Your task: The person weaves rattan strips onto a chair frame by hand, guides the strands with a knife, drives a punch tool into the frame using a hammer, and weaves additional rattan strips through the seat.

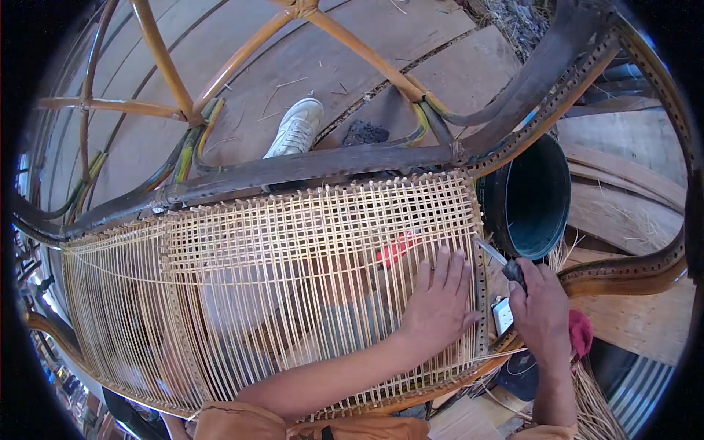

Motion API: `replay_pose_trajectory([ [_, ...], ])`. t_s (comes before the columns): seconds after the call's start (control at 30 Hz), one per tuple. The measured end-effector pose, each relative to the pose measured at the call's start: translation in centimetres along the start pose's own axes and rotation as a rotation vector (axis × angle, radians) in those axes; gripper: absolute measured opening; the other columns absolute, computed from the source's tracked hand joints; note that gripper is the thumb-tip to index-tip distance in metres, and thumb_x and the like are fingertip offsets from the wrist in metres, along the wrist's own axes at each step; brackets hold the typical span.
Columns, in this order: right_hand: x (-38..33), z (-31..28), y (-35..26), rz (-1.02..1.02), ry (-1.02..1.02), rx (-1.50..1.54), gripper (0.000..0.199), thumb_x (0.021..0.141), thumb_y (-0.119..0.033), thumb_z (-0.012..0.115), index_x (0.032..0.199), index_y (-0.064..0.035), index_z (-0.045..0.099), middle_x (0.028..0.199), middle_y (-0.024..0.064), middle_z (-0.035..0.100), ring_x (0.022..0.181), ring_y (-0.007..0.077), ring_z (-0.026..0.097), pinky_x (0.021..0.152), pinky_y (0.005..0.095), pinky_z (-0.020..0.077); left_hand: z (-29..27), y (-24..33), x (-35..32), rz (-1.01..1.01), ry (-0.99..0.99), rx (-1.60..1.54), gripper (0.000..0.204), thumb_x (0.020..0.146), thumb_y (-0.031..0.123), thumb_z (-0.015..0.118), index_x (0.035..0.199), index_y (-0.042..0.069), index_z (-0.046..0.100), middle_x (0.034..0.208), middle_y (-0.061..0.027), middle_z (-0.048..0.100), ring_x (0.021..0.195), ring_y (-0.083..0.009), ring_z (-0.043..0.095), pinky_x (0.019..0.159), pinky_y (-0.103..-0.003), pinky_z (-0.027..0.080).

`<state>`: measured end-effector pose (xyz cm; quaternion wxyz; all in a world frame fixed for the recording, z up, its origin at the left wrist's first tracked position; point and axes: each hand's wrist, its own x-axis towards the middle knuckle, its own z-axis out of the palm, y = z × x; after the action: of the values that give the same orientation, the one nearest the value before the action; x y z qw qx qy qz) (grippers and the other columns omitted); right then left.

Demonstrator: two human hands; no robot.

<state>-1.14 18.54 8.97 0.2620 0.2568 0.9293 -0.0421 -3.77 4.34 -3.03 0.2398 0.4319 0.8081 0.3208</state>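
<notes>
While left grip [438, 302] rests outstretched on cane [315, 231], right grip [541, 302] clasps knife [500, 258].

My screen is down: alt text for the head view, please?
Left hand spread on a partly woven cane panel; right hand holding a dark-handled blade by the panel's right edge. Crosswise strands lie mostly in the panel's far part. A white shoe shows beyond it, a dark green container to its right.

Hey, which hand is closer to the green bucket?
Right. Your right hand, holding a dark-handled tool, is just below the bucket in the picture; your left hand lies farther off, on the cane weave.
</notes>
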Motion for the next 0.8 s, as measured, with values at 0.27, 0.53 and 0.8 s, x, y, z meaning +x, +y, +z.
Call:
replay_pose_trajectory([
  [0.27,1.7,4.0,0.5,-0.009,0.243,0.861,0.036,0.078,0.002,0.065,0.111,-0.0031,0.051,0.108,0.0117,0.057,0.097,0.0210,0.058,0.086,0.0303,0.0454,-0.7,-1.3,-1.5,0.026,-0.056,0.038,0.074,0.087,0.051,0.050,0.133,-0.006,0.043,0.142,-0.0241,0.034,0.136,-0.0421,0.025,0.108,-0.058,0.019],
  [0.53,4.1,8.1,-1.8,-0.256,0.565,0.939,0.037,0.076,-0.001,0.073,0.106,-0.0039,0.051,0.104,0.0096,0.063,0.091,0.0174,0.062,0.080,0.0275,0.0488,-0.2,-2.4,-2.2,0.053,-0.053,0.061,0.073,0.088,0.052,0.048,0.133,-0.005,0.044,0.142,-0.0236,0.036,0.136,-0.0408,0.025,0.109,-0.056,0.019],
  [0.8,2.6,2.4,-2.1,-0.114,0.146,0.671,0.028,0.089,-0.022,0.062,0.107,-0.0024,0.055,0.086,0.0113,0.060,0.076,0.0222,0.058,0.072,0.0310,0.0474,-4.8,-3.9,-5.1,-0.081,-0.199,0.145,0.077,0.090,0.055,0.045,0.136,-0.007,0.039,0.144,-0.0226,0.034,0.137,-0.0385,0.025,0.109,-0.052,0.020],
])
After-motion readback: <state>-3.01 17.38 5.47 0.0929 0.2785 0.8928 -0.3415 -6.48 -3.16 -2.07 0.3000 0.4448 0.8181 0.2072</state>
